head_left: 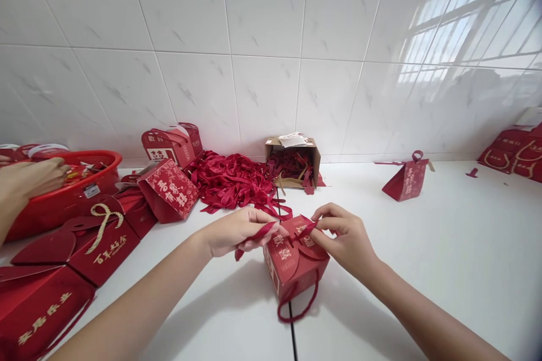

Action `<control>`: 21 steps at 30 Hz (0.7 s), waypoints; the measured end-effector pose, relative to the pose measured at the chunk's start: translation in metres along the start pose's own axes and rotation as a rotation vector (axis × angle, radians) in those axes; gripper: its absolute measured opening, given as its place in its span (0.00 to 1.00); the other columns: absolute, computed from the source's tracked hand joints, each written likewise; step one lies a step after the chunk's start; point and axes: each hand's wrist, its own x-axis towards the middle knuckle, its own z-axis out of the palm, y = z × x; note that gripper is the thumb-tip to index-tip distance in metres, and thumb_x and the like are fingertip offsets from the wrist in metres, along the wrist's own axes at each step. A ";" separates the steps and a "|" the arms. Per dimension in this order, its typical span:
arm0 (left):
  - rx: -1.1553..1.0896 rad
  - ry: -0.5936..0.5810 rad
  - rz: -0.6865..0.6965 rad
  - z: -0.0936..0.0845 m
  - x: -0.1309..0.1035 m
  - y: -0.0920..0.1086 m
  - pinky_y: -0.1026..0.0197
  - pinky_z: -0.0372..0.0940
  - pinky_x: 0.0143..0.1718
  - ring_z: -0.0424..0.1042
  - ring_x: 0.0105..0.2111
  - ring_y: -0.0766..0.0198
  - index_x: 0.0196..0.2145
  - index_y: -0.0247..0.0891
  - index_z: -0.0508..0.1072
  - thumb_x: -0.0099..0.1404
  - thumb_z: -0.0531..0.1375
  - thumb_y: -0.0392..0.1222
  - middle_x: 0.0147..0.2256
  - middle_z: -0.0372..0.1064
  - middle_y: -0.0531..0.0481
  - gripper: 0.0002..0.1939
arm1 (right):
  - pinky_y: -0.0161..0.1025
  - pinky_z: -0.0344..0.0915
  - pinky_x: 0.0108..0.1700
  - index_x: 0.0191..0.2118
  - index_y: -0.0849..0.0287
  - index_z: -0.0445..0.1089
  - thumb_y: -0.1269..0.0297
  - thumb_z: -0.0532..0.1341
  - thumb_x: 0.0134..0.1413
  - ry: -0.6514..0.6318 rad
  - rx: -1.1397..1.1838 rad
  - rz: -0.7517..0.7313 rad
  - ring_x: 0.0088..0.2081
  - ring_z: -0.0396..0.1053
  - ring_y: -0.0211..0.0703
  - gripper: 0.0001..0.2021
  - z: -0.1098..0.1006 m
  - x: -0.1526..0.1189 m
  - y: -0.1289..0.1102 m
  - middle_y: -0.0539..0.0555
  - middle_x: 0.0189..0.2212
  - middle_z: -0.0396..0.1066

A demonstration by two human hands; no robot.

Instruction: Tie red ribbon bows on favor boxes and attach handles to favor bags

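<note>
A red gift box with pale lettering stands on the white table in front of me, its curved top flaps folded together. A red cord handle hangs from its near side. Dark red ribbon runs across the top of the box. My left hand pinches one length of it at the box's left, with a tail hanging below the fingers. At the right of the top, my right hand is closed on the other end of the ribbon, thumb against fingers.
Another person's hand reaches into a red basin at the left. Several red boxes stand before it. Behind lie a heap of ribbons and a cardboard box. A small triangular box and red bags are at right.
</note>
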 end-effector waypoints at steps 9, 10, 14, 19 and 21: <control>0.216 0.609 0.348 0.058 0.005 -0.028 0.65 0.60 0.29 0.65 0.31 0.65 0.33 0.41 0.78 0.62 0.53 0.36 0.32 0.63 0.49 0.13 | 0.37 0.67 0.35 0.25 0.55 0.77 0.67 0.62 0.49 -0.160 0.327 0.226 0.34 0.69 0.41 0.07 0.022 0.001 -0.014 0.54 0.33 0.69; 0.285 0.641 0.366 0.060 0.006 -0.030 0.65 0.61 0.29 0.65 0.30 0.65 0.32 0.40 0.78 0.62 0.52 0.35 0.33 0.63 0.49 0.14 | 0.38 0.67 0.35 0.24 0.55 0.77 0.67 0.62 0.49 -0.169 0.325 0.233 0.34 0.69 0.41 0.07 0.023 0.001 -0.014 0.54 0.33 0.69; 0.505 0.716 0.436 0.064 0.006 -0.037 0.64 0.61 0.28 0.65 0.27 0.68 0.36 0.41 0.77 0.64 0.49 0.33 0.37 0.63 0.48 0.16 | 0.38 0.66 0.37 0.23 0.56 0.77 0.68 0.63 0.48 -0.209 0.303 0.271 0.34 0.68 0.41 0.07 0.025 0.003 -0.016 0.54 0.33 0.68; 0.686 0.737 0.450 0.063 0.005 -0.038 0.62 0.64 0.30 0.69 0.28 0.66 0.39 0.42 0.75 0.65 0.48 0.32 0.42 0.65 0.46 0.17 | 0.38 0.65 0.37 0.21 0.57 0.75 0.68 0.63 0.45 -0.267 0.364 0.344 0.35 0.68 0.42 0.07 0.022 0.007 -0.019 0.54 0.34 0.68; 0.723 0.732 0.436 0.063 0.005 -0.037 0.61 0.65 0.32 0.70 0.30 0.64 0.39 0.43 0.75 0.64 0.48 0.32 0.44 0.65 0.45 0.17 | 0.38 0.65 0.37 0.18 0.58 0.72 0.70 0.61 0.44 -0.271 0.357 0.374 0.34 0.67 0.41 0.08 0.021 0.008 -0.021 0.53 0.33 0.67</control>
